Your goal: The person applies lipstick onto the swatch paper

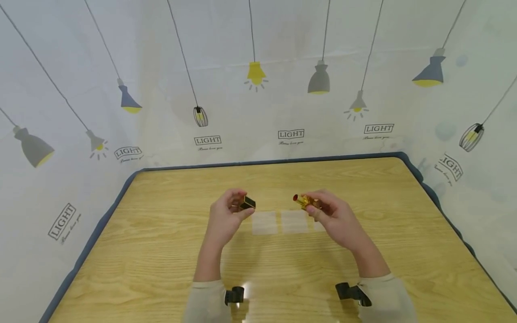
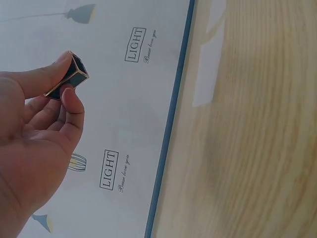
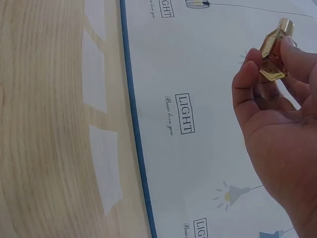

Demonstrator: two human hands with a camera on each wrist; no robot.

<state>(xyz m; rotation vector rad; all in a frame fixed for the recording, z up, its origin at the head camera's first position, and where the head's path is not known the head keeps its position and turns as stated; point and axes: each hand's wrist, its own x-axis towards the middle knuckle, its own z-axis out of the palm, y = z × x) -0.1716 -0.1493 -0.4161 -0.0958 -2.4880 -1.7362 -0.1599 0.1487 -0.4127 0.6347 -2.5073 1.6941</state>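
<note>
My left hand (image 1: 225,220) pinches a small black lipstick cap with gold edges (image 1: 248,203) between thumb and fingers, held above the table. In the left wrist view the cap (image 2: 75,77) is tilted in the fingertips. Opposite it, my right hand (image 1: 338,220) grips a gold lipstick tube (image 1: 304,202), its round end with a dark red middle pointing left toward the cap. The right wrist view shows the tube's shiny square body (image 3: 271,47) partly covered by the thumb and fingers. Cap and tube are apart.
Flat whitish squares lie in a row on the wooden table (image 1: 161,251) below the hands: a left one (image 1: 264,223), a middle one (image 1: 294,222) and a right one partly hidden by the right hand. A lamp-patterned wall covering (image 1: 250,116) surrounds the table, with a dark blue edge (image 1: 274,160).
</note>
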